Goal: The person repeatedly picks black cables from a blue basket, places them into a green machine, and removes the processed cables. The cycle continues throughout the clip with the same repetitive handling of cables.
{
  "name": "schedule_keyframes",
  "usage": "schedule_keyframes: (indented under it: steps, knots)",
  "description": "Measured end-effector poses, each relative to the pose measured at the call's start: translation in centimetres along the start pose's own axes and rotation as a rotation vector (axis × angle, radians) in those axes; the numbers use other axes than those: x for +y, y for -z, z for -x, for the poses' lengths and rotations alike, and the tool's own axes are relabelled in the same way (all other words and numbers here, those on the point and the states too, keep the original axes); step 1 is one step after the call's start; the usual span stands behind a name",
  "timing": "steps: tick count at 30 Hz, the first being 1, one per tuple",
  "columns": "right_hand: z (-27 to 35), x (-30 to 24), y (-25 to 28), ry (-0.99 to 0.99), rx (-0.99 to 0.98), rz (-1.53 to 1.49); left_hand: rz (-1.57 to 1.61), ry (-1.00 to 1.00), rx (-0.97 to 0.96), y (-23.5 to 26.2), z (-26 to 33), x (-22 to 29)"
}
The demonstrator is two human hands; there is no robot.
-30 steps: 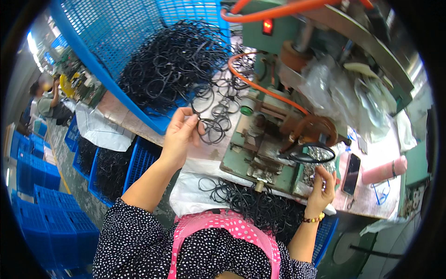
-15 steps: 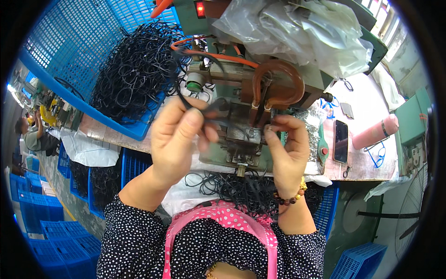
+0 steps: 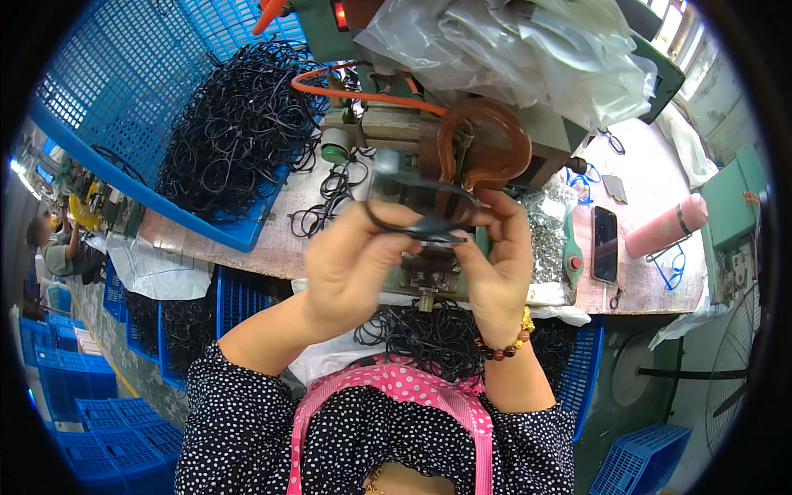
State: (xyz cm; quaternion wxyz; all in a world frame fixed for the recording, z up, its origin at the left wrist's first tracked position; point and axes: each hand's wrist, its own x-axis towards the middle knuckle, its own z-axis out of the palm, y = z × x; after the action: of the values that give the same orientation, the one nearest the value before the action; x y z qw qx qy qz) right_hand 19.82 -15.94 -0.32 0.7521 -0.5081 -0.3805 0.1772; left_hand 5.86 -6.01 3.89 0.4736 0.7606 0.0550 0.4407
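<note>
In front of the machine, a thin black looped strap is stretched between my two hands, partly smeared by motion. My left hand is closed on it, thumb against the bent fingers. The thumb and fingertips of my right hand pinch its other end. Both hands cover part of the machine's middle. Above them a thick brown looped tube rises from the machine. A pile of black straps fills the blue crate at the left, and more black straps lie just below the machine.
The blue mesh crate stands on the table's left side. Plastic sheeting covers the machine's top. To the right are small metal parts, a phone and a pink bottle. A person is far left.
My left hand has moved right and slightly down with the black strap, toward my right hand. My right hand has shifted slightly left and now pinches the strap. The view has shifted a little.
</note>
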Motion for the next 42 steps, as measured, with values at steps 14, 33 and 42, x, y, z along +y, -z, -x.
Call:
schedule_keyframes:
  steps: [14,33,42]
  knots:
    - [2.4,3.6,12.1,-0.038,0.593,0.303,-0.205,-0.174,-0.105,-1.8,-0.3,-2.7]
    - [2.3,6.1,9.8,0.234,0.255,0.970,-1.020,-0.344,0.297,12.1,-2.7,-7.4]
    - [2.9,7.1,9.9,0.187,0.358,0.704,-1.678,0.405,0.189,23.4,-2.5,-12.8]
